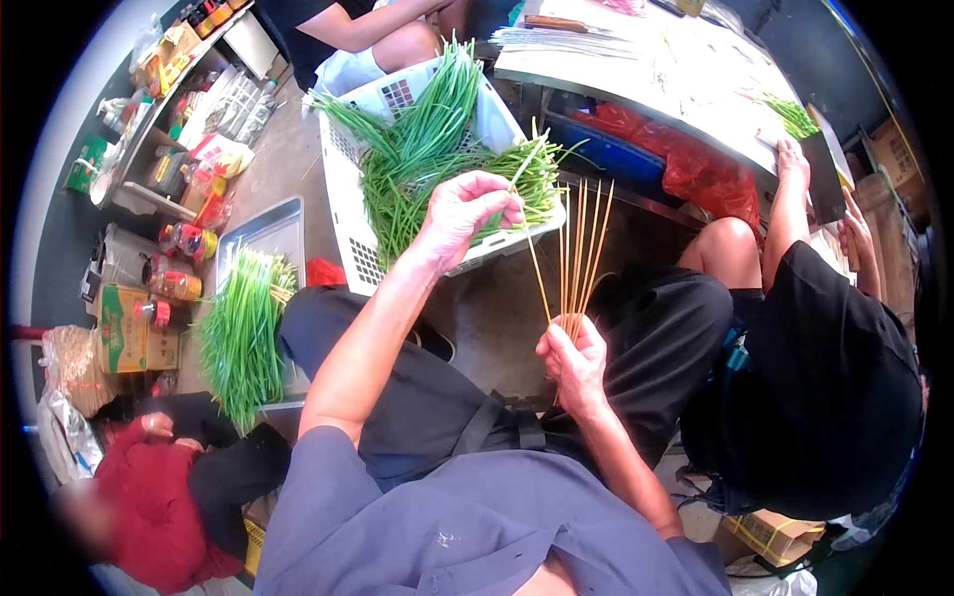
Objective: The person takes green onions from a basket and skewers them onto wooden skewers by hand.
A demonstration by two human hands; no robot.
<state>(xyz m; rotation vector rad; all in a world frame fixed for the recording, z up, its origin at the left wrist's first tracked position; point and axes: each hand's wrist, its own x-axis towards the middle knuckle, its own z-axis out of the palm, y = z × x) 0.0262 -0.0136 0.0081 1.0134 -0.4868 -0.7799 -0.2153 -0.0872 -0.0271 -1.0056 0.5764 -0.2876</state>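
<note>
The left hand (462, 214), just above mid-frame, is pinching the upper end of one stick (539, 276) between thumb and fingertips. A thin green stem is showing at those fingertips; whether it is being gripped cannot be told. Right of centre, the right hand (579, 368) is curling its fingers and pressing its thumb around the lower ends of the other sticks (580, 258). This low grip is presumably leaving their upper lengths free, fanning upward. The single stick is leaning away from the fan, apparently so that it is standing clear of the rest.

At upper centre, the basket (346, 219) is holding loose greens (417, 134) beside the left hand, seemingly for easy reach. At left, the tray (282, 226) is bearing a bunch (240, 338), likely lifting most of it off the floor.
</note>
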